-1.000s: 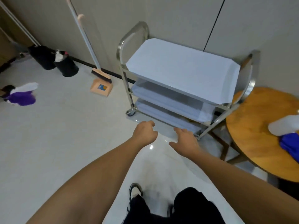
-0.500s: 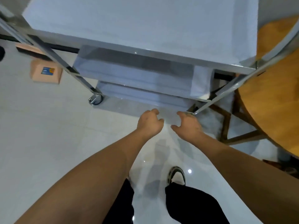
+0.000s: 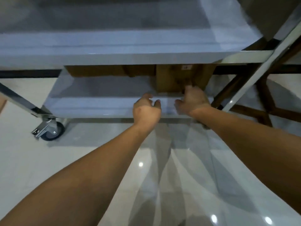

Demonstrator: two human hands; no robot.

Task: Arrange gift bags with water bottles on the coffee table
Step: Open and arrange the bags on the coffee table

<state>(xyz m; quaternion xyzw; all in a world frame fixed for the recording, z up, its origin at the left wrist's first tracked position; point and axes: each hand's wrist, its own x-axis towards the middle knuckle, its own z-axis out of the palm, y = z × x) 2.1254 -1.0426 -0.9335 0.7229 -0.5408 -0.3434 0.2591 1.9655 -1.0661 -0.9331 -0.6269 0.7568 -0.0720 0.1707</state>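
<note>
Closer to the cart (image 3: 162,57) than half a second ago, head lowered so that its bottom shelf (image 3: 101,88) now shows under the middle one. Both arms stretched toward that bottom shelf.

Left hand (image 3: 146,110): at the shelf's front lip, fingers loosely curled, holding nothing, not clearly touching the metal.

Right hand (image 3: 193,101): just right of the left, fingers reaching over the lip to the foot of a brown paper gift bag (image 3: 171,79); fingertips at or against the bag, thumb spread, no closed grip visible. Hard to tell whether contact is made.

Gift bag: upright on the bottom shelf, toward its right end, top hidden by the middle shelf, small label (image 3: 186,67) near its upper edge. More brown paper (image 3: 97,70) farther left along the same shelf, at the back; blurred, shape unclear. Water bottles not to be made out.

Caster wheel (image 3: 50,130) at the cart's left front leg, on the glossy white floor (image 3: 24,160). Dark wooden legs (image 3: 254,110) beyond the cart's right post.
</note>
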